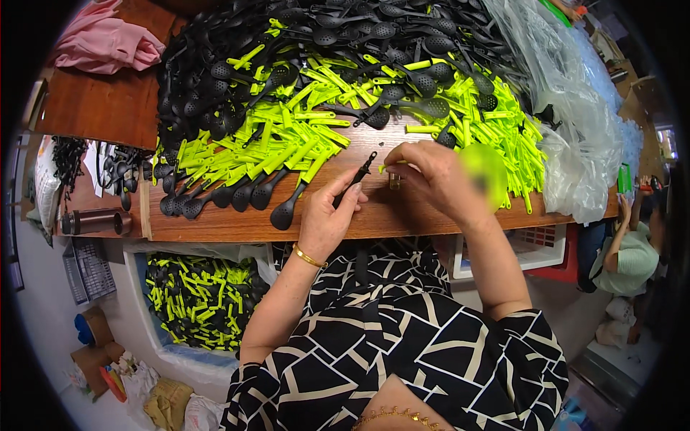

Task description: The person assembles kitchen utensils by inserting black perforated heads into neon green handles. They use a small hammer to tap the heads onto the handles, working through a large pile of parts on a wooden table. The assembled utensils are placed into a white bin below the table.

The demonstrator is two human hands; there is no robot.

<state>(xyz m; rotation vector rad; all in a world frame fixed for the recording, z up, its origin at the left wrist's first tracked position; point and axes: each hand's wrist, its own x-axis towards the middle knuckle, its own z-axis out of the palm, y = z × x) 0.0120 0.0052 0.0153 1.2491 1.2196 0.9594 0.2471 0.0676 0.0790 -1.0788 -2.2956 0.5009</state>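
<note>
My left hand, closed, grips a slim black piece that points up and away, with a narrow notched tip. Its kind is not clear. Opposite it, my right hand pinches its fingers together. A bit of bright green shows by those fingertips, but what they hold is too small to make out. Just below them a small, clear, shiny object stands near the table's front edge. Loose bright green handles lie heaped ahead of both hands. Black slotted spoons fitted with green handles lie in a row to the left.
A large heap of black slotted utensils covers the table's far side. Clear plastic sheeting hangs over the right end. Below stand a lined bin of green-handled utensils and a white crate. Another person is at far right.
</note>
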